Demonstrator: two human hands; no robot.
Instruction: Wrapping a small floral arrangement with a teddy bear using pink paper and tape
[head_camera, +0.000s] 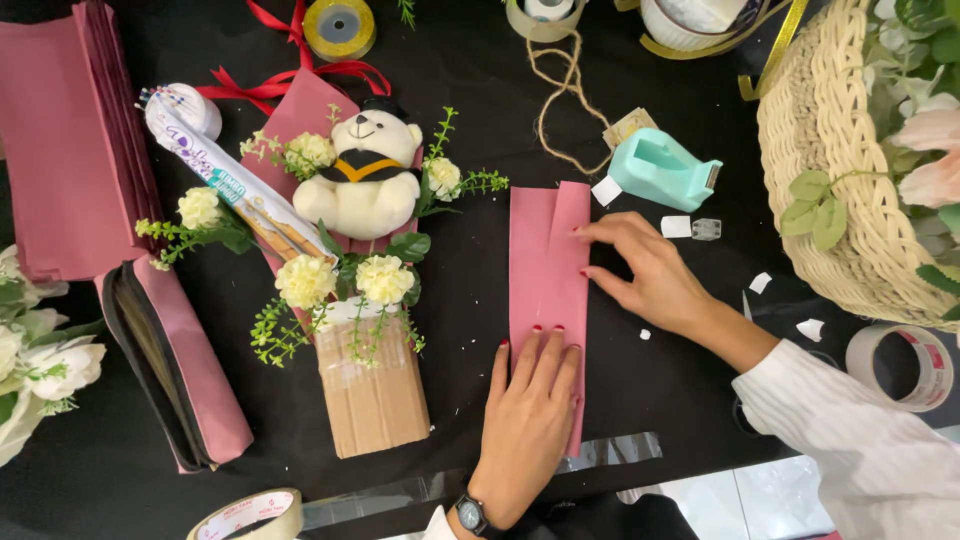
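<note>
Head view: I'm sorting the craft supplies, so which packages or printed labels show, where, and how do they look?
Long white plastic packet with purple and teal print: slants left of the teddy bear.
Cream tape roll with red print: bottom edge, round.
Clear tape roll with red-printed core: right, below the wicker basket.
Brown cardboard wrap: under the flowers, unprinted.
</note>
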